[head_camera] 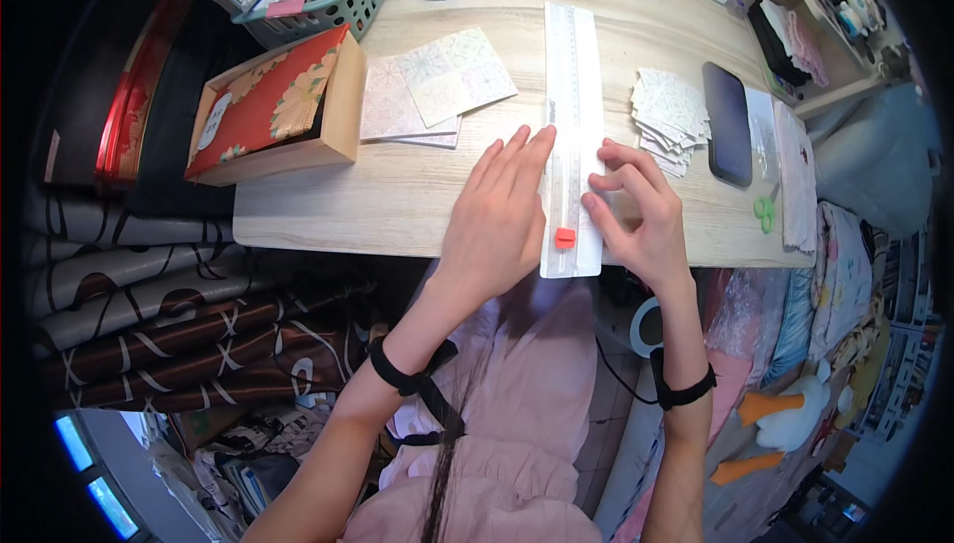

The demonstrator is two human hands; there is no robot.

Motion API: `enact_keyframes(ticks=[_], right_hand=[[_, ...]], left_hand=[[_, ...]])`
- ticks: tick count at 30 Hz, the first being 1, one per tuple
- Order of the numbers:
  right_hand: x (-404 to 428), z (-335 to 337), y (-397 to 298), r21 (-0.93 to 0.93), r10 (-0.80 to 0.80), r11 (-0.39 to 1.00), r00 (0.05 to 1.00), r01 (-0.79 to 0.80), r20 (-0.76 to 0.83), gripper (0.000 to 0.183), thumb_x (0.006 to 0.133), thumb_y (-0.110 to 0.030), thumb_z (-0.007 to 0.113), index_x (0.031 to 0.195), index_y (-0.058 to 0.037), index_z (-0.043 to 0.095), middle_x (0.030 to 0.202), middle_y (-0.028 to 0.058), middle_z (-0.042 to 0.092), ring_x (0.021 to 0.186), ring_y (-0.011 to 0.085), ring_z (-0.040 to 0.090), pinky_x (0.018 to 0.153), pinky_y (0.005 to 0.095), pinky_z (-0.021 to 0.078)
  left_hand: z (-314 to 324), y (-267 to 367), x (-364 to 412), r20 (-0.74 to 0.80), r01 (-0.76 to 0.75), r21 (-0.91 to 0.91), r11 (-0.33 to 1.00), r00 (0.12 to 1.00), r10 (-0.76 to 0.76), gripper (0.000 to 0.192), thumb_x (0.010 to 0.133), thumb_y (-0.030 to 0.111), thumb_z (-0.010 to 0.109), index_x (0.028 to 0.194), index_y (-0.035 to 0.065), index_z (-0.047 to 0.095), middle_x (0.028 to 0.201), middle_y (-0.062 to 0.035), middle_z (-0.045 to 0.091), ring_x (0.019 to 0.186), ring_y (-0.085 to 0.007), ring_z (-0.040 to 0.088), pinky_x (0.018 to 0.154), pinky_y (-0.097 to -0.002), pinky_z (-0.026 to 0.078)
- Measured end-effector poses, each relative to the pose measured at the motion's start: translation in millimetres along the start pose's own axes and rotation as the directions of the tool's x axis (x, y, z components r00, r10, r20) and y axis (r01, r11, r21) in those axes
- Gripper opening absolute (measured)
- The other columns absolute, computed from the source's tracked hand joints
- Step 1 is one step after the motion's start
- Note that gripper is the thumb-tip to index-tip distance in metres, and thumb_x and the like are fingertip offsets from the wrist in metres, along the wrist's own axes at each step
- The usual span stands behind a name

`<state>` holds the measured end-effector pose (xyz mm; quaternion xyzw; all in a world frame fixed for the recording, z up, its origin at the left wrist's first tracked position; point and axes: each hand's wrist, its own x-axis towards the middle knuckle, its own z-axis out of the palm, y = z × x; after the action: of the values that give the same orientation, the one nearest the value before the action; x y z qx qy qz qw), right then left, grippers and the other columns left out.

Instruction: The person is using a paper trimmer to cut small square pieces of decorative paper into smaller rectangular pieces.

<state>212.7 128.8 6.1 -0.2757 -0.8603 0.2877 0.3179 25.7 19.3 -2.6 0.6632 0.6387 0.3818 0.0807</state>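
Observation:
A white paper trimmer (pixel 588 111) with a clear ruled rail stands lengthwise before me, its near end jutting past the table's front edge. Its orange sliding cutter (pixel 565 238) sits close to that near end. My left hand (pixel 496 222) lies palm down along the trimmer's left side, fingers stretched forward and fingertips at its edge. On the opposite side, my right hand (pixel 647 211) is curved with thumb and fingers apart, the tips touching the trimmer's right margin. Whether thin paper lies under either hand's fingers is hard to see. Left of the trimmer are patterned paper sheets (pixel 456 77); a stack of small cut paper pieces (pixel 671 114) is on the right.
A wooden box (pixel 344 107) with a red floral lid and a green plastic basket (pixel 365 3) of supplies stand at left. Rightward lie a dark smartphone (pixel 728 124), green-handled scissors (pixel 765 213) and a folded cloth (pixel 794 178). The wooden table's front edge (pixel 335 251) runs below my hands.

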Motion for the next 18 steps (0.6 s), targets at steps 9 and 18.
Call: enact_keyframes(ticks=[9, 18], right_hand=[[0.5, 0.9, 0.8, 0.018, 0.007, 1.0, 1.0, -0.006, -0.013, 0.019, 0.084, -0.004, 0.082, 0.094, 0.0017, 0.068, 0.125, 0.016, 0.068, 0.122, 0.0342, 0.069, 0.096, 0.0418, 0.0565], [-1.1, 0.6, -0.4, 0.026, 0.034, 0.999, 0.999, -0.034, -0.015, 0.019, 0.084, -0.006, 0.083, 0.093, -0.0004, 0.067, 0.125, 0.0145, 0.068, 0.121, 0.0344, 0.068, 0.097, 0.0414, 0.0555]], left_hand=[[-0.7, 0.8, 1.7, 0.017, 0.007, 0.01, 1.0, 1.0, -0.007, 0.066, 0.09, -0.003, 0.054, 0.155, -0.0075, 0.043, 0.153, -0.0241, 0.054, 0.149, -0.041, 0.047, 0.125, -0.0532, 0.034], [-3.6, 3.7, 3.1, 0.026, 0.008, 0.018, 1.0, 1.0, -0.009, 0.067, 0.089, -0.004, 0.054, 0.154, -0.008, 0.043, 0.152, -0.025, 0.055, 0.148, -0.0417, 0.047, 0.125, -0.0524, 0.034]])
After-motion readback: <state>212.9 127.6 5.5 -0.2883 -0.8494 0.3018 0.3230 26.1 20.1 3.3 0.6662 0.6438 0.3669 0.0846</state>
